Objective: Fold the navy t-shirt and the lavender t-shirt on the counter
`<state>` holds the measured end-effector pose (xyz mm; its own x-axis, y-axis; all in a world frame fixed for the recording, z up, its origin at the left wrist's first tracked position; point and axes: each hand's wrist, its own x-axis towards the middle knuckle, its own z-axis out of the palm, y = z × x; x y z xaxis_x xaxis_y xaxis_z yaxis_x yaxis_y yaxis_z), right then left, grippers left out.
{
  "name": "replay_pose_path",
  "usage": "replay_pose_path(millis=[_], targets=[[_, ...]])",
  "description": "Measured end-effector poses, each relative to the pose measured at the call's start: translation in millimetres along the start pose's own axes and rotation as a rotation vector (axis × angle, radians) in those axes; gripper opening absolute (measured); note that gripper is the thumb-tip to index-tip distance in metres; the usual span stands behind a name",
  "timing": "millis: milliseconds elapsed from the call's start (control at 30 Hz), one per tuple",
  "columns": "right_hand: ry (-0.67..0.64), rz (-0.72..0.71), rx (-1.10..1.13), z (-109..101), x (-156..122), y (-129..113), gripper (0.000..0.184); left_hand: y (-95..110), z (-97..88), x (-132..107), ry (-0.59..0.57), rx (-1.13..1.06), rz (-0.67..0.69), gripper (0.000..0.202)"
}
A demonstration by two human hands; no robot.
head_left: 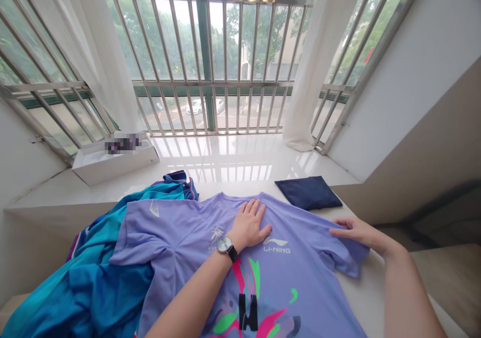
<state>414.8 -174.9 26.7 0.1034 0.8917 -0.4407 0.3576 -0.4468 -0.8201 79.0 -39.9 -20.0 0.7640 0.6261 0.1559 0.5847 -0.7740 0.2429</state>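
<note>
A lavender short-sleeved T-shirt (300, 288) lies spread out with its front up, its neckline away from me. White lettering and a pink, green and black print show on it; its bottom runs out of view. My left hand (250, 225), with a watch (225, 245) on the wrist, presses flat on the upper chest with fingers spread. Over by the sleeve on the right side, my right hand (351, 232) touches the cloth. Its thumb and bent fingers are slightly apart.
Teal and blue clothing (101, 273) lies heaped at the left, partly under the shirt. A folded navy cloth (308, 193) rests behind the right sleeve. On the white sill (225, 162) stands a white box (116, 165). Barred windows and white curtains (308, 67) rise behind.
</note>
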Motion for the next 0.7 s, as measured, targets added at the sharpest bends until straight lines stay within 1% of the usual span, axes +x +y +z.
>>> replay_pose_path(millis=[33, 67, 133, 233, 300, 333, 400, 433, 500, 567, 633, 700], targets=[[0.023, -0.004, 0.019, -3.5, -3.2, 4.3, 0.041, 0.3, -0.2, 0.1, -0.002, 0.006, -0.001, 0.070], [0.084, -0.026, 0.036, -6.3, -4.5, 8.3, 0.041, 0.6, -0.3, 0.2, -0.002, 0.011, 0.000, 0.070], [0.288, -0.115, 0.084, -9.5, -0.7, 14.8, 0.045, 1.0, -0.3, 0.1, -0.002, 0.019, 0.001, 0.070], [0.610, -0.244, 0.194, -8.5, 16.7, 20.0, 0.055, 1.6, -0.9, 0.3, -0.008, 0.025, -0.009, 0.069], [0.730, -0.276, 0.202, -5.4, 29.1, 21.3, 0.059, 2.9, -3.1, 2.0, -0.035, 0.025, -0.029, 0.070], [0.752, -0.280, 0.166, -3.8, 33.9, 21.8, 0.058, 4.5, -4.8, 3.8, -0.062, 0.025, -0.043, 0.070], [0.742, -0.272, 0.067, -1.3, 38.9, 22.7, 0.055, 9.9, -9.4, 10.0, -0.103, 0.037, -0.071, 0.068], [0.720, -0.254, 0.035, -0.5, 39.3, 23.0, 0.052, 13.9, -11.8, 14.6, -0.097, 0.048, -0.078, 0.065], [0.682, -0.207, 0.044, 0.7, 37.1, 22.1, 0.050, 23.5, -15.4, 25.7, -0.034, 0.066, -0.060, 0.056], [0.685, -0.183, 0.138, 2.1, 33.0, 18.1, 0.050, 32.7, -15.3, 37.4, 0.029, 0.061, -0.009, 0.050], [0.696, -0.205, 0.291, 4.3, 29.7, 11.4, 0.052, 38.3, -10.8, 46.4, 0.018, 0.036, 0.033, 0.046], [0.683, -0.249, 0.461, 6.8, 29.3, 4.5, 0.054, 38.8, -2.5, 50.9, 0.008, 0.020, 0.050, 0.045]])
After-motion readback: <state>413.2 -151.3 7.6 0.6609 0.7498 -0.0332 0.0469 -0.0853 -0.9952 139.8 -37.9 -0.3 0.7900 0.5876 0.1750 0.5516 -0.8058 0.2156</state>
